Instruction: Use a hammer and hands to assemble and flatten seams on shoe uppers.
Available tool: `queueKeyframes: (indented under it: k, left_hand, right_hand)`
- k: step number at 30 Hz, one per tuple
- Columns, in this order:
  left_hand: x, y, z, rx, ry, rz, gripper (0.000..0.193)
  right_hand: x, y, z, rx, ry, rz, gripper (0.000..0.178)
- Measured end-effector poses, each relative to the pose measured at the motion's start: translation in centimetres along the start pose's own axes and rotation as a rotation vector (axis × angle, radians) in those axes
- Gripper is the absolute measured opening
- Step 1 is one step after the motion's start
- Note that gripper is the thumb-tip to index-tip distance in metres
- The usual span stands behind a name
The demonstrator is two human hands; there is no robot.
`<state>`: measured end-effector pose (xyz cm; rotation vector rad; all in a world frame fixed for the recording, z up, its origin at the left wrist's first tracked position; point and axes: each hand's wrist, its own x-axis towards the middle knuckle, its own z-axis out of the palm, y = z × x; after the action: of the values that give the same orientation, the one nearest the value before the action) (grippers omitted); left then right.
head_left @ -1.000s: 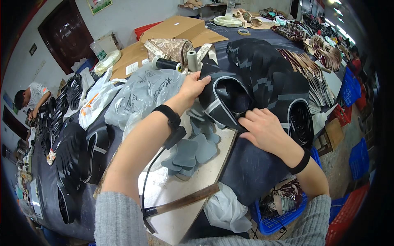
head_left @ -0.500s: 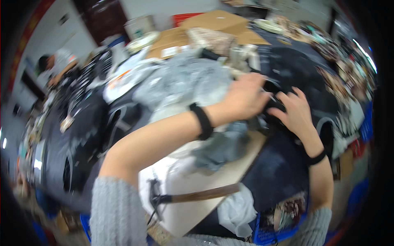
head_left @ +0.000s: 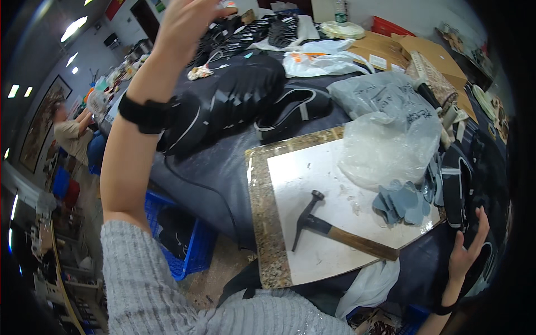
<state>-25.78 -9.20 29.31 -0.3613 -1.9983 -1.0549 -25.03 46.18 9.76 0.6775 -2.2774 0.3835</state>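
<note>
My left hand [head_left: 190, 28] is raised at the top edge over the far left of the table, and its fingers are partly cut off and blurred. On the right, my right hand [head_left: 469, 245] has its fingers apart and nothing in them. Just beyond it stands a black shoe upper with grey trim [head_left: 456, 184]; whether the fingertips touch it I cannot tell. A hammer with a wooden handle [head_left: 352, 241] lies on a white board [head_left: 324, 265]. Grey-blue cut pieces [head_left: 405, 204] are heaped at the board's right side, against a clear plastic bag [head_left: 391, 151].
The board rests on a speckled stone slab [head_left: 259, 223]. Another black shoe upper [head_left: 293, 111] stands behind it, beside a stacked row of black uppers [head_left: 234, 95]. Flattened cardboard [head_left: 385, 50] lies at the back. A blue crate [head_left: 195, 251] is below the table's left edge. A person [head_left: 72, 134] sits far left.
The view has swung left. My hands were close together at a dark thing on the right; now the left has moved far up and left, while the right is apart with fingers spread.
</note>
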Motion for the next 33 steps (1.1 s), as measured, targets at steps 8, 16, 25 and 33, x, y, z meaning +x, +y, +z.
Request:
queueKeyframes:
  k: [8, 16, 25, 33]
  left_hand:
    - [-16.3, -10.5, -7.5, 0.339, -0.155, -0.434, 0.024]
    - [-16.9, -13.4, 1.2, 0.749, -0.679, 0.111, 0.035]
    - [-20.8, 0.6, 3.6, -0.678, -0.589, -0.702, 0.023]
    - [-23.0, 2.3, 1.1, -0.571, -0.532, -0.705, 0.024]
  right_hand:
    - [5.3, -9.4, -0.2, 0.244, -0.043, -0.047, 0.053]
    - [9.7, -21.9, 2.0, 0.582, -0.249, -0.239, 0.058]
    - [5.0, -30.2, 9.9, 1.971, -0.692, 0.966, 0.037]
    - [2.6, -32.6, 9.3, 1.967, -0.681, 1.118, 0.054]
